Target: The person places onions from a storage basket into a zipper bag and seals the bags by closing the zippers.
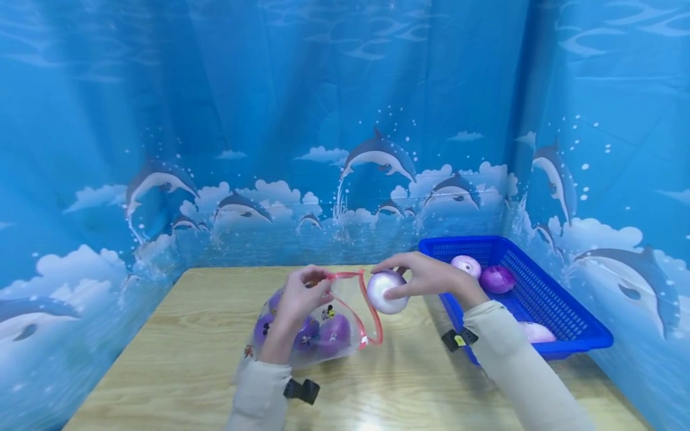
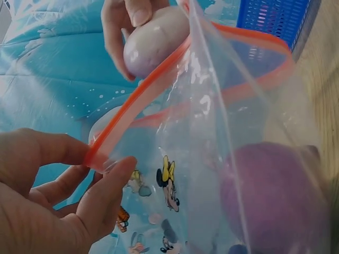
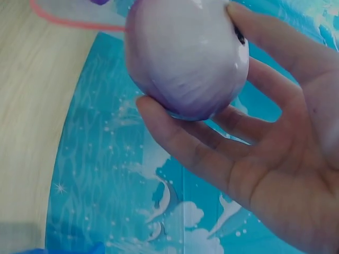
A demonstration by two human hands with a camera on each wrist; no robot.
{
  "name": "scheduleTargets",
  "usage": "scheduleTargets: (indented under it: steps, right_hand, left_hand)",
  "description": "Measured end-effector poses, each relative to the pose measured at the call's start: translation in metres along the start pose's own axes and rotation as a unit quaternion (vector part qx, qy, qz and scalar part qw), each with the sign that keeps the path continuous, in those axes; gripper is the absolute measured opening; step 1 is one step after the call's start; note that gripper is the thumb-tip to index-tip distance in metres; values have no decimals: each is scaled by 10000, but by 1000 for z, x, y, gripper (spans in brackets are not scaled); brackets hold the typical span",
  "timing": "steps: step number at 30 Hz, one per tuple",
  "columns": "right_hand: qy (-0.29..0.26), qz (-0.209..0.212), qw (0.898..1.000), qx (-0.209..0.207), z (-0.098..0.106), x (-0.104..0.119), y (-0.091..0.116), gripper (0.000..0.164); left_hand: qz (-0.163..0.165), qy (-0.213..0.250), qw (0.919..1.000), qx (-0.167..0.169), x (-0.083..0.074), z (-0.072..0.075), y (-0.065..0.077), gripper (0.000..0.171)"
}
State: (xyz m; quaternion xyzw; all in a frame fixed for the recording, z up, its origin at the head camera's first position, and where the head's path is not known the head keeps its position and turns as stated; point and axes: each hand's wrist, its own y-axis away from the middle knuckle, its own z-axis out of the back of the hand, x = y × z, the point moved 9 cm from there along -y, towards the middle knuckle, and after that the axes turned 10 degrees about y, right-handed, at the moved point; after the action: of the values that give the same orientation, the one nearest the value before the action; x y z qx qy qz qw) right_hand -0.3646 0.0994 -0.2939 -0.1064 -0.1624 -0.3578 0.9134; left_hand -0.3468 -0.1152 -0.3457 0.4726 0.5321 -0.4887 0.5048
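Clear cartoon-printed bag (image 2: 204, 143) is set on bench (image 1: 178, 335), mouth held open toward the right, its red rim (image 2: 127, 119) pinched in the grip of the left hand (image 1: 293, 302), several purple onions (image 1: 335, 332) contained inside. Whitish-purple onion (image 1: 385, 294) is held by the right hand (image 1: 433, 274), grip curled round it, just outside the bag mouth, contact with rim can't be told. Blue basket (image 1: 552, 293) is placed to the right, two pale onions (image 1: 536, 332) and one darker purple onion (image 1: 498, 279) seen in it.
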Motion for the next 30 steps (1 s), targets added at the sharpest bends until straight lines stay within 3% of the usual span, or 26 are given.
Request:
scheduleTargets:
  steps: [10,20,25,30]
  right_hand:
    - [375,67,9987,-341,-10,6,-14,52]
    - [375,89,9987,-324,-23,12,-22,54]
    - [555,-111,9976,-408,-26,14,-25,57]
    - [121,-343,9984,-442,-31,13,-29,55]
  left_hand:
    - [-123,205,9995,-196,1,0,-4,24]
    - [-186,363,9991,-115,3,-1,-7,22]
    - [-215,348,9991,-95,3,-2,-6,21]
    - [-265,324,9991,-101,2,-1,-6,21]
